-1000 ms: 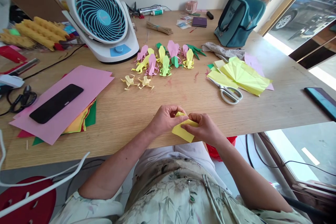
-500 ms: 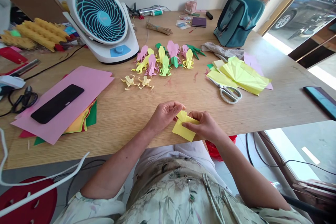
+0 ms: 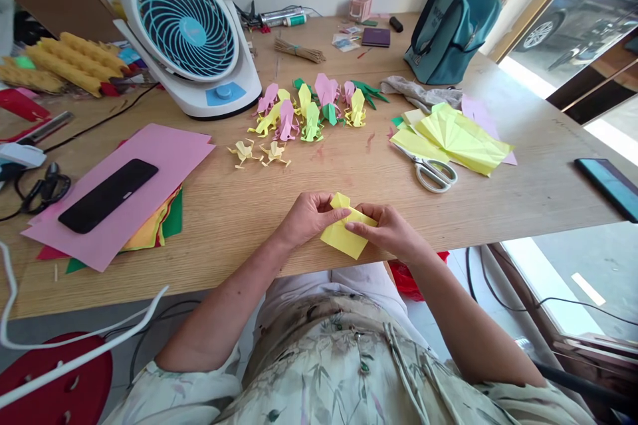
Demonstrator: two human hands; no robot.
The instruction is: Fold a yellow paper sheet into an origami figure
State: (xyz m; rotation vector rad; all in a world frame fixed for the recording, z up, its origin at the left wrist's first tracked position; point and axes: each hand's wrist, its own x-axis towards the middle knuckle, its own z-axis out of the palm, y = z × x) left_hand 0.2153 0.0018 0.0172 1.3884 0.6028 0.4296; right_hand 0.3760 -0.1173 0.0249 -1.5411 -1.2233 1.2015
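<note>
A partly folded piece of yellow paper [image 3: 343, 239] is held between both hands over the table's front edge, with a small folded point sticking up at its top. My left hand [image 3: 309, 218] pinches its upper left part, thumb lying across the front. My right hand [image 3: 383, 226] grips the right side, thumb on the front face and fingers behind. Beyond the hands stand several folded paper figures [image 3: 312, 123] in pink, yellow and green. Two smaller cream paper figures [image 3: 274, 153] sit nearer me.
White-handled scissors [image 3: 434, 174] lie beside crumpled yellow paper [image 3: 463, 139] on the right. At left, a black phone [image 3: 109, 194] rests on pink sheets [image 3: 174, 149]. A white fan [image 3: 192, 33] stands behind; a teal bag [image 3: 451, 36] is at back right. Another phone [image 3: 611, 186] lies far right.
My left thumb has come down onto the front of the yellow paper, and the fingers have moved off its top point. The paper has shifted slightly left and up.
</note>
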